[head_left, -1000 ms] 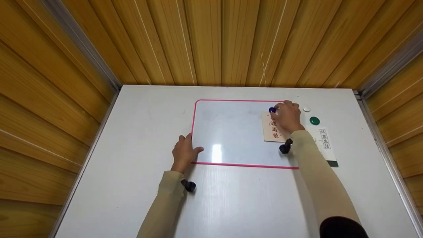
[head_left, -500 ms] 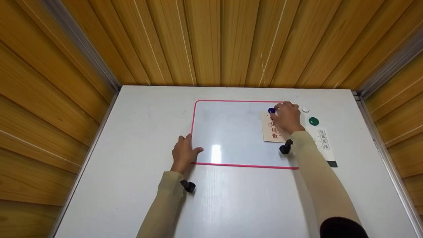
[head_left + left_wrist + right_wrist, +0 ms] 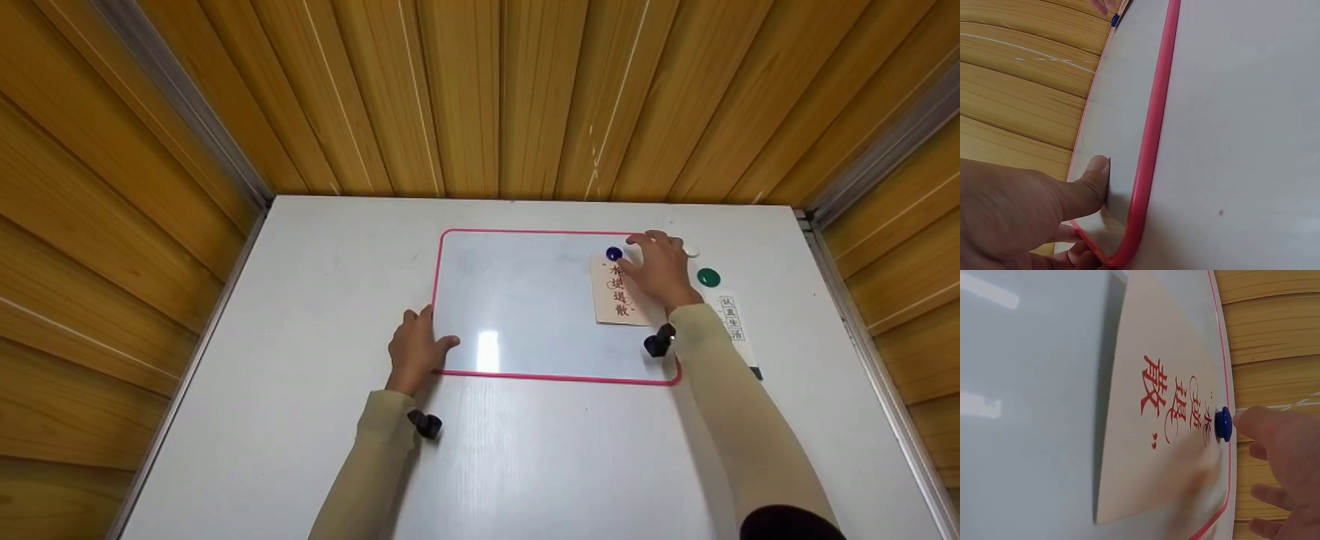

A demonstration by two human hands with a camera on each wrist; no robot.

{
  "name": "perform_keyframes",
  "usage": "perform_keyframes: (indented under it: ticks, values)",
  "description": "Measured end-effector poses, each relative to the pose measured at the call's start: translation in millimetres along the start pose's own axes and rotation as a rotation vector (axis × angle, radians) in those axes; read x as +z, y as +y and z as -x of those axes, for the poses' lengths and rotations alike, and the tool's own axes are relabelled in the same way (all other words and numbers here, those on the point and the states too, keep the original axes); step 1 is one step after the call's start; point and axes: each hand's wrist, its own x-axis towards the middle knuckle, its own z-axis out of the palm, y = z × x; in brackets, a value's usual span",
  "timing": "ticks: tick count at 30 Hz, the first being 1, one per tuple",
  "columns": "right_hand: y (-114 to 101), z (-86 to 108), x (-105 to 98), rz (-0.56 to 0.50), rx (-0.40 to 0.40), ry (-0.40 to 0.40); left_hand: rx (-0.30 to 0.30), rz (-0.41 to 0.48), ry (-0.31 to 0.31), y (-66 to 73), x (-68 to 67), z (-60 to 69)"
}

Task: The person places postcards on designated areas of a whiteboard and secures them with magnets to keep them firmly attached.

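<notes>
A whiteboard (image 3: 517,307) with a pink rim lies flat on the white table. My left hand (image 3: 412,349) holds its near left edge, the thumb on the board's face and the fingers along the rim. At the board's right side lies a cream card (image 3: 606,300) with red characters. A round blue magnet (image 3: 614,253) sits on the card's top edge. Just right of that magnet is my right hand (image 3: 660,268), its fingers spread and holding nothing. In the right wrist view the blue magnet (image 3: 1223,424) stands upright beside the fingertips, and the card's lower edge lifts off the board.
Right of the board lie a green round magnet (image 3: 709,277), a white one (image 3: 693,252) partly behind my right hand, and a white card (image 3: 733,321) with black characters, partly covered by my right sleeve. Wood-patterned walls (image 3: 465,105) enclose the table's back and sides.
My right hand has let go of the blue magnet and drawn slightly right, its fingers opening. The magnet stays on the card. My left hand keeps its place on the board.
</notes>
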Motion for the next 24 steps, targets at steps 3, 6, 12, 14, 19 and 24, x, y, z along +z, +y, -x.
perform_keyframes:
  ticks: [3, 6, 12, 14, 19, 24]
  values:
    - [2.6, 4.0, -4.3, 0.010, -0.008, 0.002, -0.001, 0.003, 0.001, 0.2, -1.0, 0.6]
    - [5.2, 9.5, -9.2, 0.026, -0.023, 0.008, 0.001, 0.005, 0.002, 0.3, -1.7, 1.1]
    - [14.1, 22.3, -19.8, 0.049, -0.067, 0.045, 0.008, 0.025, 0.005, -0.1, -1.0, 1.7]
    - [17.5, 27.0, -23.4, 0.045, -0.075, 0.053, 0.007, 0.033, 0.006, -0.3, -0.6, 1.3]
    - [26.6, 38.4, -30.0, 0.031, -0.073, 0.067, 0.001, 0.039, 0.003, -0.6, -0.4, 1.1]
    - [37.2, 51.6, -35.0, 0.012, -0.077, 0.084, -0.003, 0.041, -0.004, -0.7, -0.8, 1.8]
